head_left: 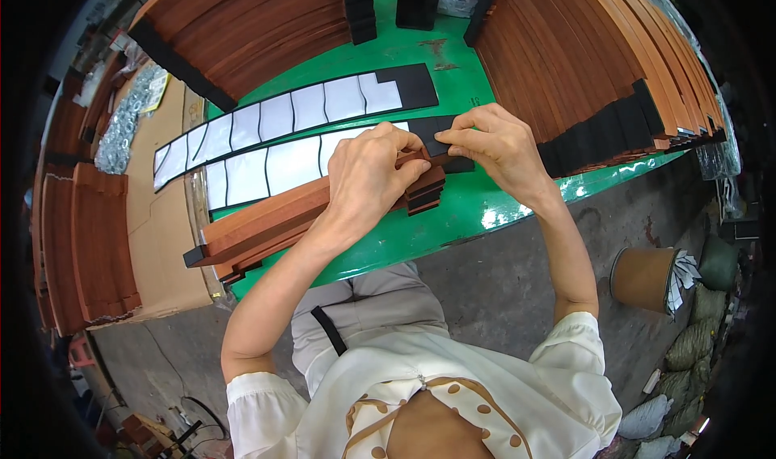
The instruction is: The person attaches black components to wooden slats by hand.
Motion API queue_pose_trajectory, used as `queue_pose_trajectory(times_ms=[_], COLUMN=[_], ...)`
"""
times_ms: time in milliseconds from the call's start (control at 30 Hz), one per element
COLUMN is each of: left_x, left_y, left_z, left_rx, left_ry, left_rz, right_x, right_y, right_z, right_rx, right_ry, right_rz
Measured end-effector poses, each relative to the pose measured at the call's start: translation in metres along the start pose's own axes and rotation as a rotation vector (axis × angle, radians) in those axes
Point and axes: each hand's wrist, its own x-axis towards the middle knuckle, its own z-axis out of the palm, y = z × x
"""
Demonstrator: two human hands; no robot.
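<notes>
A reddish-brown wooden strip point(267, 216) lies slantwise along the near edge of the green table, on top of other strips. Its left end carries a black cap point(194, 256). My left hand point(368, 176) is closed on the strip near its right end, thumb on the near side and fingers bent over the top. Just beyond that end, my right hand point(501, 148) pinches a flat black pad point(428, 130) between thumb and fingers. The pad meets the strip's end, but my fingers partly cover the contact. Beneath the hands, several black end pieces point(424, 196) show in the stack.
Two black sheets with white backing segments point(279, 118) lie behind the strip. Tall stacks of wooden strips stand at the back left point(250, 34) and right point(558, 54). Cardboard point(158, 216) covers the left side. A brown bin point(643, 279) stands on the floor at right.
</notes>
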Motion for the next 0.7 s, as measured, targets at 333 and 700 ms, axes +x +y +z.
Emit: queue_pose_trajectory(times_ms=[333, 700], left_x=[-0.0016, -0.0008], left_y=[-0.0042, -0.0045], left_z=[0.0026, 0.0042], left_rx=[0.027, 0.029], left_ry=[0.049, 0.054], left_rz=[0.057, 0.069], right_x=[0.0019, 0.0001], right_y=[-0.0006, 0.0003], right_z=[0.0023, 0.0006], right_rx=[0.007, 0.03], right_ry=[-0.02, -0.019], right_rz=[0.01, 0.018])
